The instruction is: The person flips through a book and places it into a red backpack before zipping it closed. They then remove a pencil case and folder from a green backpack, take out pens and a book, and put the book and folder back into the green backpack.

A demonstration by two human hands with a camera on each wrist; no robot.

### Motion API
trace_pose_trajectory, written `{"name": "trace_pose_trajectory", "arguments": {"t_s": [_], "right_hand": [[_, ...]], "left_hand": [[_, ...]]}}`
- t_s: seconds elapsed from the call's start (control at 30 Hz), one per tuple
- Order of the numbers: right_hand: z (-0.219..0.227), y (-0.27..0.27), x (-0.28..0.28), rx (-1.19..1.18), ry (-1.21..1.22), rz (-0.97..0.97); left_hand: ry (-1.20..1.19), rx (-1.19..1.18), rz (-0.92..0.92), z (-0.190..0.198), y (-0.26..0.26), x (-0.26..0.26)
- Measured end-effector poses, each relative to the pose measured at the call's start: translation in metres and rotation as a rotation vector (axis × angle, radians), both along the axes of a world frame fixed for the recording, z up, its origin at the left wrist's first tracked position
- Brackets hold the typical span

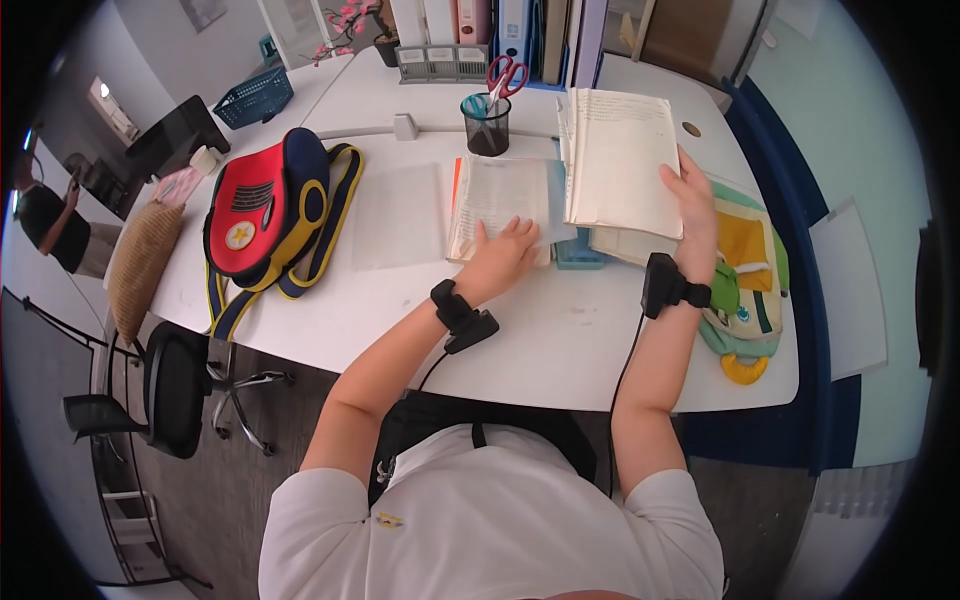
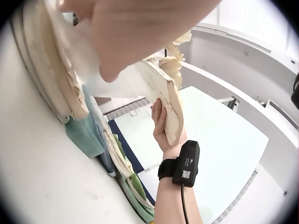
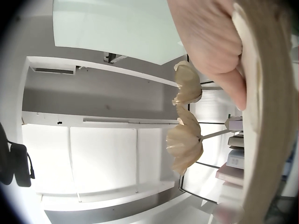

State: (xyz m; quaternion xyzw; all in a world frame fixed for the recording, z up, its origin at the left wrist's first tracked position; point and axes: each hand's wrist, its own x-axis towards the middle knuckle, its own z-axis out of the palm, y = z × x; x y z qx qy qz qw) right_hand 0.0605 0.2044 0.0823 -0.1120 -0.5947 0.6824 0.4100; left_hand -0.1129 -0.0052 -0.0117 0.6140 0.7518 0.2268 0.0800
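My right hand (image 1: 692, 205) grips a thick, worn book (image 1: 622, 160) by its right edge, thumb over the front page, raised over the right part of the desk. In the right wrist view the book's page block (image 3: 271, 112) stands beside the palm. My left hand (image 1: 500, 262) rests with fingers spread on another book (image 1: 490, 195) lying on the desk, with an orange strip along its left edge. A translucent sheet (image 1: 553, 205) shows between the two books. Under the raised book, a teal box-like thing (image 1: 580, 252) is partly hidden.
A red and navy bag (image 1: 255, 205) lies at the left, beside a clear plastic sheet (image 1: 398, 215). Behind the books stand a mesh pen cup (image 1: 487, 130) with scissors and several binders (image 1: 515, 40). A green and yellow bag (image 1: 750, 270) lies at the right. A person (image 1: 65, 215) stands far left.
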Motion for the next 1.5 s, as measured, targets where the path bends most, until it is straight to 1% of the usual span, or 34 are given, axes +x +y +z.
{"name": "trace_pose_trajectory", "arguments": {"t_s": [0.1,0.2,0.3,0.4,0.5,0.6,0.7,0.8,0.87,0.9,0.97,1.0,1.1,1.2,1.3,1.4,1.5], "right_hand": [[0.0,-0.003,-0.003,0.0,-0.053,0.013],[-0.002,-0.001,-0.008,0.021,-0.057,0.015],[0.002,-0.009,-0.008,-0.015,-0.059,-0.058],[0.005,-0.011,-0.008,-0.03,-0.026,-0.056],[0.001,-0.006,-0.01,-0.061,0.033,-0.011],[-0.005,-0.007,-0.019,-0.045,0.02,0.02],[-0.034,0.006,-0.046,0.06,-0.042,0.052],[-0.049,-0.012,-0.067,0.07,-0.221,0.061],[-0.061,-0.019,-0.078,0.15,-0.314,0.059],[-0.062,-0.024,-0.082,0.189,-0.36,0.059],[-0.061,-0.03,-0.085,0.186,-0.354,0.061],[-0.059,-0.032,-0.084,0.185,-0.352,0.062],[-0.053,-0.034,-0.079,0.19,-0.317,0.061],[-0.05,-0.031,-0.076,0.112,-0.313,0.122],[-0.046,-0.031,-0.076,0.096,-0.302,0.14],[-0.035,-0.034,-0.073,0.155,-0.34,0.09],[-0.022,-0.033,-0.069,0.271,-0.276,0.021]], "left_hand": [[-0.201,0.043,0.03,0.01,-0.003,-0.006],[-0.377,0.174,0.032,0.004,0.001,-0.01],[-0.512,0.219,0.045,0.005,-0.003,-0.01],[-0.9,0.312,0.066,0.002,-0.007,-0.02],[-1.039,0.576,0.182,0.035,-0.024,-0.005],[-1.17,0.677,0.223,0.028,-0.027,-0.005],[-1.3,0.78,0.265,0.021,-0.029,-0.005],[-1.46,0.819,0.341,0.029,-0.031,0.008],[-1.536,0.723,0.294,0.008,-0.029,-0.002],[-1.572,0.675,0.27,0.004,-0.028,-0.005],[-1.521,0.602,0.22,-0.006,-0.027,-0.01],[-1.496,0.565,0.196,-0.003,-0.028,-0.009],[-1.552,0.568,0.214,0.008,-0.028,-0.003],[-1.718,0.614,0.251,0.017,-0.029,0.0],[-1.82,0.637,0.14,0.016,-0.027,-0.003],[-1.732,0.602,0.094,0.031,-0.027,0.003],[-1.564,0.625,0.016,0.041,-0.021,0.007]]}}
